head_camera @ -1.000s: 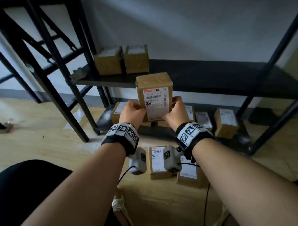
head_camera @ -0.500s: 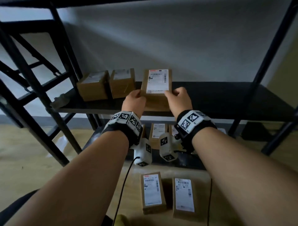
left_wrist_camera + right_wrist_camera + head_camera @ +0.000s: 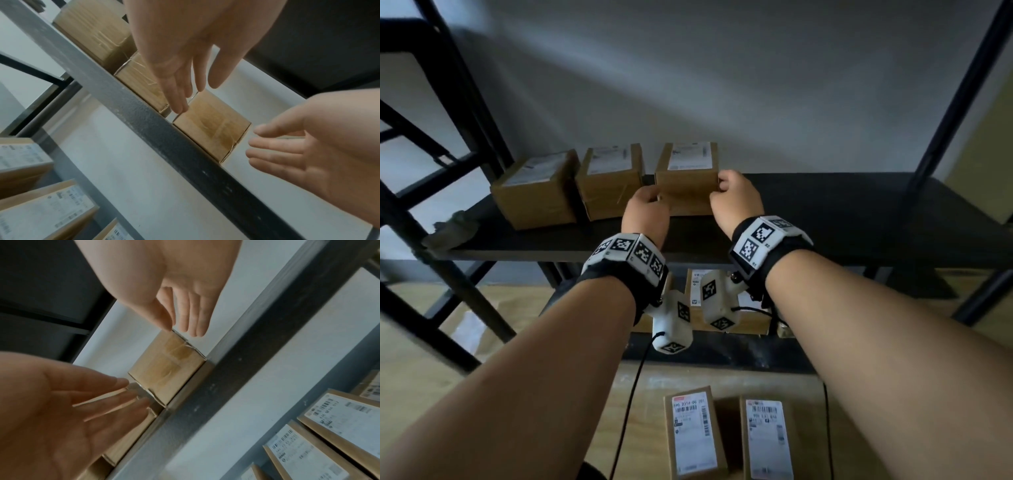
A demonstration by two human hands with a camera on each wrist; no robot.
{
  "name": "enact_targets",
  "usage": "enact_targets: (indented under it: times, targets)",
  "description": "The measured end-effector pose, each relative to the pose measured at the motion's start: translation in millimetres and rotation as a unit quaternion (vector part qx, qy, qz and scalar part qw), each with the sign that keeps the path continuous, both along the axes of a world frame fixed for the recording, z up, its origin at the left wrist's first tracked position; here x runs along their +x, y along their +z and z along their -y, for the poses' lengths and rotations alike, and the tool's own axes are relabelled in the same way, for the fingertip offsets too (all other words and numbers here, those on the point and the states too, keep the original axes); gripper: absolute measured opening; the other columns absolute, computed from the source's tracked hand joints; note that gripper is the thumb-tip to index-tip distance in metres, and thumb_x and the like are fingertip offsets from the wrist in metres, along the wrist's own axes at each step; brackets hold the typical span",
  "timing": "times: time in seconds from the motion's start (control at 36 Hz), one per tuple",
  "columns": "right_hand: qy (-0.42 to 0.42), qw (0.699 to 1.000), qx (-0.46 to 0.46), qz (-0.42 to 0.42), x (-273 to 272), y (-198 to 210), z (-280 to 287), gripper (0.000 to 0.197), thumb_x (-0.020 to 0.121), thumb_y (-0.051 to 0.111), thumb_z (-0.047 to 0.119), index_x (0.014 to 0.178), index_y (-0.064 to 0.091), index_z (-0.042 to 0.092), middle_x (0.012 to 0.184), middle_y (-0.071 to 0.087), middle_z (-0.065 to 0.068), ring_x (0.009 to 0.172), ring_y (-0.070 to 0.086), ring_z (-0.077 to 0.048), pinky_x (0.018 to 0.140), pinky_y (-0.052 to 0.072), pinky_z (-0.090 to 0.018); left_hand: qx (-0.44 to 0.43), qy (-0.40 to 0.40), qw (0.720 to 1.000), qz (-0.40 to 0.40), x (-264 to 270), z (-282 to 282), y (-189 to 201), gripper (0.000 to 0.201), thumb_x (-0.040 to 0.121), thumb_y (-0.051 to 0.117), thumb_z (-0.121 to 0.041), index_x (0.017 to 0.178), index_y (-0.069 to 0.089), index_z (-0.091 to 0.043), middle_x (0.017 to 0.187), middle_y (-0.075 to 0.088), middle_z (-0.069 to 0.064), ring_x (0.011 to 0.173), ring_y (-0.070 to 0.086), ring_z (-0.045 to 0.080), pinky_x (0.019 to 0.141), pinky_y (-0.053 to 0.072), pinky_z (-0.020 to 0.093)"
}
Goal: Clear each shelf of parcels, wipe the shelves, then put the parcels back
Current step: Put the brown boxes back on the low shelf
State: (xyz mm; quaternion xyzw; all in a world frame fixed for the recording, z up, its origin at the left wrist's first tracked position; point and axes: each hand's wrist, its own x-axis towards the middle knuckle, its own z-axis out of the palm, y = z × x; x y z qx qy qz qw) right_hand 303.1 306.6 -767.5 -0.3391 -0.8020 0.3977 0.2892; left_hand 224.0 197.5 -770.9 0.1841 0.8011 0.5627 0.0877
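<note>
- The third parcel point(image 3: 686, 178), a small brown cardboard box with a white shipping label on top, stands on the middle shelf point(image 3: 825, 219), set back from the front edge and just right of two like boxes.
- It looks stiff and light, judging by its size; the clear tape on its front face may be slick. The two short side faces seem the best places to take hold, with a palm on each.
- The left hand point(image 3: 645, 214) is at the box's front left corner, fingers straight and loose. In the left wrist view the fingertips point(image 3: 179, 107) point into the gap beside the neighbouring parcel point(image 3: 611, 183); whether they touch cardboard is hard to tell.
- The right hand point(image 3: 738, 202) is by the right side of the box, fingers relaxed and grasping nothing.
- The leftmost parcel point(image 3: 536, 192) stands nearer the shelf's left end, and a crumpled grey cloth point(image 3: 450, 228) lies at the left front corner.
- More labelled parcels lie on the bottom shelf, and two floor parcels point(image 3: 693, 435) rest on the wooden floor below.
- Labels carry barcodes and a red strip; one seems to read "D31", the rest is too small.
</note>
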Motion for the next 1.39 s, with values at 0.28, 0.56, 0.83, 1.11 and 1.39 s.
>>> enact_targets:
  times: [0.28,0.56,0.83,1.11,1.39]
  targets:
    - [-0.008,0.998,0.061,-0.006,46,-26,34,0.033,0.092,0.048,0.010,0.123,0.056,0.021,0.124,0.055,-0.001,0.104,0.058,-0.014,0.082,0.046,-0.023,0.075,0.026,0.994,0.077,32,35,-22,0.030,0.084,0.051,-0.011,0.110,0.064,-0.019,0.092,0.068,0.004,0.085,0.067,0.020,0.084,0.057,0.039]
    - [0.032,0.995,0.037,0.084,98,-102,76,0.021,0.091,0.055,0.016,0.111,0.062,0.020,0.114,0.061,0.002,0.103,0.059,-0.015,0.082,0.045,-0.024,-0.044,0.029,0.995,0.079,64,87,-82,0.023,0.081,0.053,-0.020,0.100,0.066,-0.023,0.106,0.068,0.011,0.103,0.063,0.030,0.091,0.052,0.046]
    - [0.076,0.937,-0.105,0.325,125,-215,103,0.043,0.095,0.052,0.017,0.137,0.047,0.015,0.138,0.052,-0.008,0.123,0.051,-0.026,0.101,0.043,-0.035,-0.297,-0.027,0.945,0.131,76,112,-205,0.035,0.096,0.047,-0.018,0.121,0.058,0.003,0.123,0.059,0.022,0.113,0.057,0.036,0.093,0.049,0.042]
    - [0.116,0.866,-0.172,0.455,117,-289,126,0.041,0.098,0.050,0.021,0.137,0.044,0.011,0.131,0.056,-0.010,0.112,0.059,-0.027,0.080,0.046,-0.031,-0.415,-0.101,0.872,0.240,96,121,-306,0.038,0.095,0.049,-0.023,0.122,0.055,0.003,0.124,0.059,0.021,0.115,0.056,0.036,0.092,0.045,0.038]
    - [0.118,0.830,-0.236,0.491,119,-316,137,0.039,0.095,0.055,0.024,0.128,0.045,0.006,0.099,0.057,-0.006,0.073,0.055,-0.017,0.052,0.039,-0.026,-0.442,-0.185,0.841,0.254,108,121,-315,0.031,0.098,0.043,-0.004,0.128,0.051,0.001,0.130,0.057,0.012,0.117,0.057,0.024,0.095,0.045,0.028]
